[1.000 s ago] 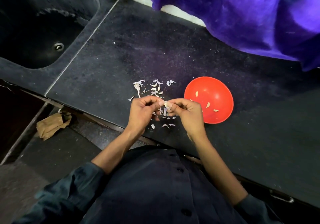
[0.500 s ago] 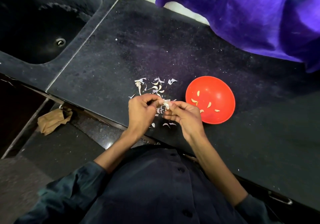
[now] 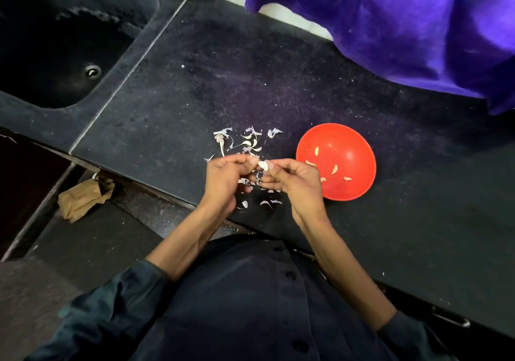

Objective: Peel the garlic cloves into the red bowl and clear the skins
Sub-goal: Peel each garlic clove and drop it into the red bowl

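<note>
Both hands, left (image 3: 225,178) and right (image 3: 295,179), pinch one clove (image 3: 262,164), mid-peel. Next, I judge: strip the skin, drop the clove right into the bowl (image 3: 359,148).

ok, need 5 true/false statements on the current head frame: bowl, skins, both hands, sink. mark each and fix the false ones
1. The red bowl holds several peeled cloves. True.
2. The garlic skins lie inside the bowl. False: they are scattered on the dark counter, to the left of the bowl.
3. Both the left hand and the right hand pinch one garlic clove between them. True.
4. The right hand rests flat on the counter. False: its fingers are curled, pinching the clove above the skins.
5. The sink sits to the right of the bowl. False: it is at the far left of the counter.
</note>
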`<action>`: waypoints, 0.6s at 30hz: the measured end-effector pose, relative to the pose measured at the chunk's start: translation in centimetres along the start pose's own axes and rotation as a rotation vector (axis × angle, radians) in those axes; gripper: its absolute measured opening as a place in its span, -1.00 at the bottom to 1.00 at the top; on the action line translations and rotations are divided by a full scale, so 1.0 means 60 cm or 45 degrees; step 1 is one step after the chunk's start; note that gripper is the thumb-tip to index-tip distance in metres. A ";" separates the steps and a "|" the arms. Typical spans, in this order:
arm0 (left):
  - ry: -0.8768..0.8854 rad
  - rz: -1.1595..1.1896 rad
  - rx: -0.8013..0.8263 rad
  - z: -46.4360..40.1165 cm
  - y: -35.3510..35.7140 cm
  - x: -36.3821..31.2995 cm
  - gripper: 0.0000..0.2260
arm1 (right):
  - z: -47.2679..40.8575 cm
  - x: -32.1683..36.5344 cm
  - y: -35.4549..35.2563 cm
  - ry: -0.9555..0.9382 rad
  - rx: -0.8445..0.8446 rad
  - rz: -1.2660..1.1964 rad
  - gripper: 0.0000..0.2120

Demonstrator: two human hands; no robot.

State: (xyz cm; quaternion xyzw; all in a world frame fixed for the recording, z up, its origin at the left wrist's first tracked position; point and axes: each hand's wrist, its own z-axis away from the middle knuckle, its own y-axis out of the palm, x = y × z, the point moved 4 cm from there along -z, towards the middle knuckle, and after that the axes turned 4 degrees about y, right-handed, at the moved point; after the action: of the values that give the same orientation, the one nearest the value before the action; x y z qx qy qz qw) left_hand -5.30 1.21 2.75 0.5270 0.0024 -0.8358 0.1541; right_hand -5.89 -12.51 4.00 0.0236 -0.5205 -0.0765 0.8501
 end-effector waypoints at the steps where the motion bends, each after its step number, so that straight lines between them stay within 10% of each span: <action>1: -0.014 0.017 0.005 0.000 -0.001 0.001 -0.90 | 0.000 -0.001 0.001 0.015 0.003 -0.013 -0.86; 6: 0.519 -0.462 -0.071 -0.001 -0.005 -0.019 -0.79 | -0.002 -0.002 0.002 0.045 -0.021 -0.031 -0.89; 11: -0.064 0.144 -0.102 -0.018 -0.021 -0.008 -0.85 | -0.006 0.000 -0.008 -0.023 -0.046 -0.014 -0.90; 18: 0.140 -0.076 0.125 -0.021 -0.013 0.005 -0.88 | -0.010 -0.003 -0.017 -0.082 -0.055 -0.057 -0.91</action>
State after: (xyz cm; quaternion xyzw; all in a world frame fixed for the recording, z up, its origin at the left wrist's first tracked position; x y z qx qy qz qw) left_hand -4.47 2.10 1.81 0.5787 -0.0144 -0.8089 0.1025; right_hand -5.58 -13.49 3.45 0.0142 -0.5451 -0.1076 0.8313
